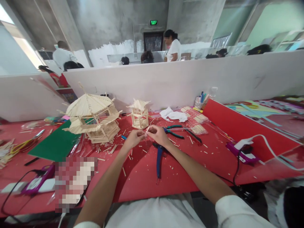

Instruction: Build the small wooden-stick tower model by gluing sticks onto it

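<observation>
In the head view my left hand (135, 139) and my right hand (158, 135) meet over the red table. Between their fingertips a small pale wooden stick (148, 128) pokes up; the right fingers pinch it. The left fingers are closed against the same spot, but what they grip is hidden. Just behind stands a small pavilion model (140, 114) built of wooden sticks. A larger stick pavilion (95, 117) with a wide roof stands to the left. Blue-handled cutters (159, 161) lie below my hands, and green-and-black pliers (175, 131) lie right of them.
Stick offcuts are strewn over the red table (140, 183). A green board (55, 142) and a purple power strip (39, 180) lie left. To the right are packs of sticks (196, 118), white tissue (173, 114), a red panel (237, 126) and another power strip (244, 153).
</observation>
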Available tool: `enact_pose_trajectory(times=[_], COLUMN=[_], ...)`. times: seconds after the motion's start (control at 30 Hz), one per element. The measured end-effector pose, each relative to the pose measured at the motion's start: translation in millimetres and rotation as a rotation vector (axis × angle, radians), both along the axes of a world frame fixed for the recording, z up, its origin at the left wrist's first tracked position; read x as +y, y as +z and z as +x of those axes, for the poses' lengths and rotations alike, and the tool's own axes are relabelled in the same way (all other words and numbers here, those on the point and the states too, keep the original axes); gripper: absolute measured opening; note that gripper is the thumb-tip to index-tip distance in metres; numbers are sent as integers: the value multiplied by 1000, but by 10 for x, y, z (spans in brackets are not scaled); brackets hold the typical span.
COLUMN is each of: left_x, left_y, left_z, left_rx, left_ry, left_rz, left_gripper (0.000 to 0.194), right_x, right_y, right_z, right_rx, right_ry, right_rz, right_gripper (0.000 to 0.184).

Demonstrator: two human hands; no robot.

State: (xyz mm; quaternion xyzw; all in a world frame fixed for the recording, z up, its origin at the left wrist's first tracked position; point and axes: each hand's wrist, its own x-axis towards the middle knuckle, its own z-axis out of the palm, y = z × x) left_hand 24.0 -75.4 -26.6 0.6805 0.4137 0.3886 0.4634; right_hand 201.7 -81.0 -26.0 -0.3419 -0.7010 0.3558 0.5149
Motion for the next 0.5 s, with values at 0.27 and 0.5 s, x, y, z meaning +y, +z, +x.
enact_pose_trajectory(times=[0.27, 0.5], left_x=[28, 29], left_y=[-74, -34], left_z=[-16, -20], left_rx=[-20, -2], left_ry=[-2, 54], left_rz=[-11, -116], left_gripper=[38, 40], right_x=[27, 140], right_y=[7, -108], right_z=[24, 39], right_rx=[13, 154], right_ry=[32, 100], right_rz=[-64, -192], right_gripper=[18, 23])
